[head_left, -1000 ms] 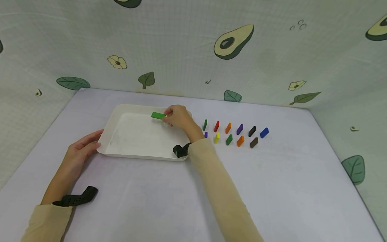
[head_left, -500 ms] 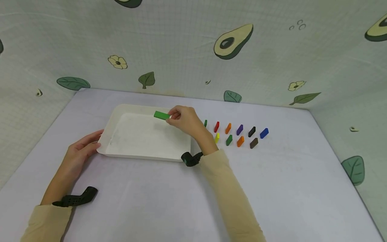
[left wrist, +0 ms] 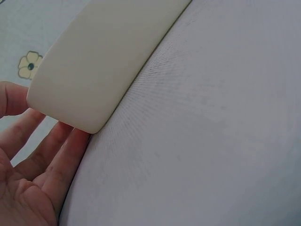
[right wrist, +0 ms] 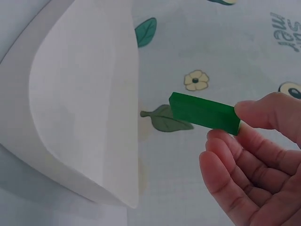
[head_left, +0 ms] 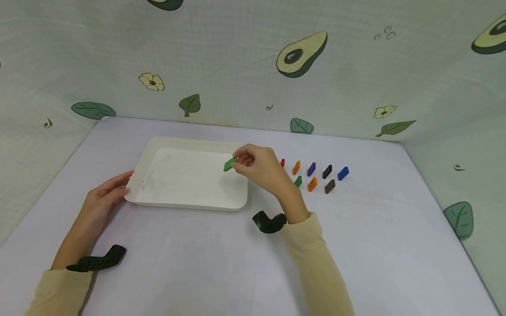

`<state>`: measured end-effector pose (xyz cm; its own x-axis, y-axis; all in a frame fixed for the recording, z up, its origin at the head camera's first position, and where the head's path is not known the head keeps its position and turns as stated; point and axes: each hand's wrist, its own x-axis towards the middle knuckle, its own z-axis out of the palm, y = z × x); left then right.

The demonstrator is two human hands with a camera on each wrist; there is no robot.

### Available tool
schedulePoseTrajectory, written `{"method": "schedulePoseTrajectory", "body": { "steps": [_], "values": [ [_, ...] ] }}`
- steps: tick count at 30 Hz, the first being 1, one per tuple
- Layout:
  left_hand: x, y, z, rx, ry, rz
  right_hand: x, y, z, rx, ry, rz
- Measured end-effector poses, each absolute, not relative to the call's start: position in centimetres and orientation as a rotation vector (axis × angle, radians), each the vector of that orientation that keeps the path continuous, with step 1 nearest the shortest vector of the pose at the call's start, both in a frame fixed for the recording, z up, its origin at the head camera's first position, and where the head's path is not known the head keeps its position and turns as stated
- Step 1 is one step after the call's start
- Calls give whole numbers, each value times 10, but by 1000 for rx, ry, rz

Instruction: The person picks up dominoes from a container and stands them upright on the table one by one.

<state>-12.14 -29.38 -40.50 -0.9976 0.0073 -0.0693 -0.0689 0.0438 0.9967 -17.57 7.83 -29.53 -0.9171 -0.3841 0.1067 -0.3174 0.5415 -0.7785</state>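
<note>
In the head view a white tray (head_left: 189,175) lies on the table. My left hand (head_left: 100,199) touches its near left corner with fairly straight fingers. Seen from the left wrist, the fingertips (left wrist: 70,136) lie against the tray's outer wall (left wrist: 94,70). Above the tray's right end, my right hand (head_left: 261,166) pinches a green domino block (head_left: 229,164) at one end between thumb and fingers. The right wrist view shows this green block (right wrist: 204,113) held apart from the tray wall (right wrist: 84,94).
Right of the tray, small coloured blocks stand in two rows, among them a purple block (head_left: 311,169), a black block (head_left: 327,171), a blue block (head_left: 343,173) and a brown block (head_left: 330,186). My right forearm hides some of them. A patterned cloth (head_left: 237,57) hangs behind.
My right hand has moved right and toward me with the green domino block, which has turned in its grip. The left hand and the tray have stayed in place.
</note>
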Motion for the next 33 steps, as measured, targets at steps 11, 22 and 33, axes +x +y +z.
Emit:
{"method": "schedulePoseTrajectory", "body": {
  "steps": [11, 22, 33],
  "values": [
    [-122, -294, -403, -101, 2250, 2072, -150, 113, -283, -574, 2725, -1420],
    [-122, -295, -403, -122, 2219, 2113, -129, 158, -265, -604, 2864, -1372],
    [-122, -297, -403, -131, 2214, 2094, -116, 200, -261, -542, 3042, -1282]
  ]
}}
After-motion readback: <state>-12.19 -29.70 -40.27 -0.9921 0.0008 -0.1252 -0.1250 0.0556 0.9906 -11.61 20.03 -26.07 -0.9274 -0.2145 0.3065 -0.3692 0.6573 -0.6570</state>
